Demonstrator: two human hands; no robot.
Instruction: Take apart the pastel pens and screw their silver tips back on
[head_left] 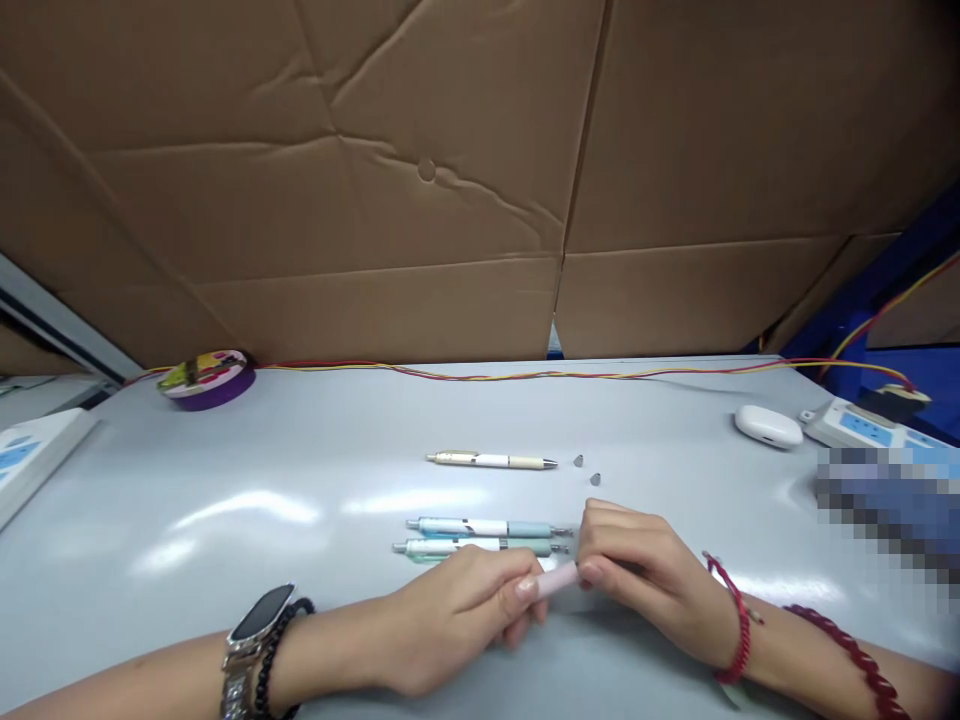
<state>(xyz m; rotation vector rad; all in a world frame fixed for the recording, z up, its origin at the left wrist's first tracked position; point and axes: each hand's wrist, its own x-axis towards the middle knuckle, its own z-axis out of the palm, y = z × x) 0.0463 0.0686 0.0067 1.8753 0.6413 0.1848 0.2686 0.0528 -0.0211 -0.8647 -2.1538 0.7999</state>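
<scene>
Left hand (495,605) grip closed around pink barrel (556,580), over the counter (300,460); right hand (645,570) grip pinches its end. Risk: uneven finger pressure could drop the barrel; a careless right-hand sweep could scatter 2 small grey cones (595,480) nearby.

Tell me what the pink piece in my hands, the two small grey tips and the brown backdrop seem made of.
The pink piece: probably plastic or rubber, smooth, judging by its soft, even colour. The grey tips: likely metal, satin-looking, from their silvery tone, though small in view. The brown backdrop: cardboard, matte, shown by its creases and folds.
</scene>
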